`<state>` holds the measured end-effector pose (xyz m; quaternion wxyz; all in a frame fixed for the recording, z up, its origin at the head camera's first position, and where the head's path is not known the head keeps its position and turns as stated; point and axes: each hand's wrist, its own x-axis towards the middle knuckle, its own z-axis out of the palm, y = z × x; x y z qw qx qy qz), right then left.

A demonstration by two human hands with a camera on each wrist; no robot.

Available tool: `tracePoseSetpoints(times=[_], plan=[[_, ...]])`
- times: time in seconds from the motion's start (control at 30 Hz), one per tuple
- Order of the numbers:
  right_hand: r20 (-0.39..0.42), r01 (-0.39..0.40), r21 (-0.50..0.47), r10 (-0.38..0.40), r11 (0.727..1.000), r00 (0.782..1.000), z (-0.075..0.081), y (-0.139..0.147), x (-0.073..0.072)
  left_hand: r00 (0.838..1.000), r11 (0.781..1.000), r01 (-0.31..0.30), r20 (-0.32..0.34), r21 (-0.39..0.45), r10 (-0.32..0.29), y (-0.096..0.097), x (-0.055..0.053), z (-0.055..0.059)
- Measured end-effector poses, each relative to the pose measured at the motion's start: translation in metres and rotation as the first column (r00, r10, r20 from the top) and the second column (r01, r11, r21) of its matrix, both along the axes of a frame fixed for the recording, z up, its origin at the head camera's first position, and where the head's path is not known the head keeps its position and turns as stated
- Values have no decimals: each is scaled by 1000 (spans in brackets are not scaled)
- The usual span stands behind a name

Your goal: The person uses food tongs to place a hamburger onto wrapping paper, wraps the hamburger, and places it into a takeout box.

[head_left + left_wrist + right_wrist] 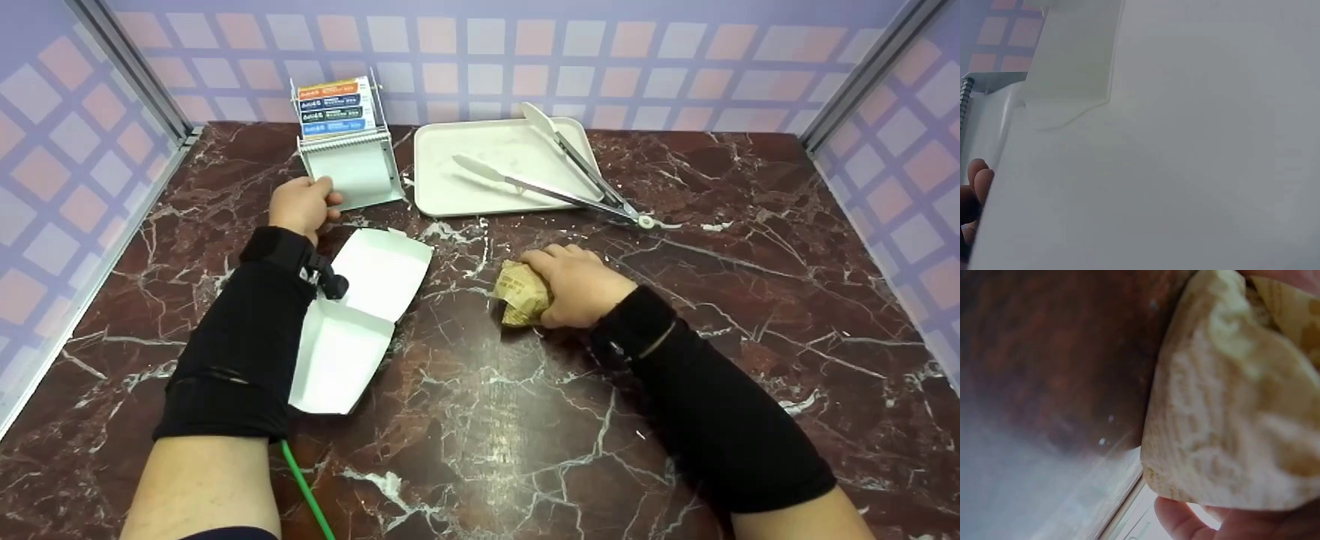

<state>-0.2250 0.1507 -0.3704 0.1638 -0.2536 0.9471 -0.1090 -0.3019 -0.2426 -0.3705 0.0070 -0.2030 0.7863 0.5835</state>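
Note:
My left hand is at the lower left corner of a label dispenser. Its thumb lies over the front of the white sheet there and the fingers curl behind, pinching the edge. To the right, my right hand grips a bundle wrapped in yellowish printed paper, which rests on the table. In the right wrist view the crumpled wrapper fills the space between thumb and fingers; its contents are hidden. An open white clamshell box lies under and beside my left forearm, its lid half filling most of the left wrist view.
A cream tray stands at the back, with spread metal tongs lying across it and over its right edge. A green cable runs from under the left forearm. Tiled panels close off the back and sides of the marbled table.

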Motion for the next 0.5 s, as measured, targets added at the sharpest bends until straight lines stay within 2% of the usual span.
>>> tracePoseSetpoints(times=[0.13, 0.27, 0.5], plan=[[-11, 0, -3, 0, 1000, 1000, 0, 1, -1, 999, 994, 43, 8, -96, -42, -3, 2, 2], [-13, 5, -8, -5, 1000, 1000, 1, 1, 0, 997, 978, 76, 25, -194, -72, -2, 2, 3], [-6, 1, -5, -1, 1000, 1000, 0, 0, 0, 991, 959, 127, 66, -253, -113, -5, 1, 2]])
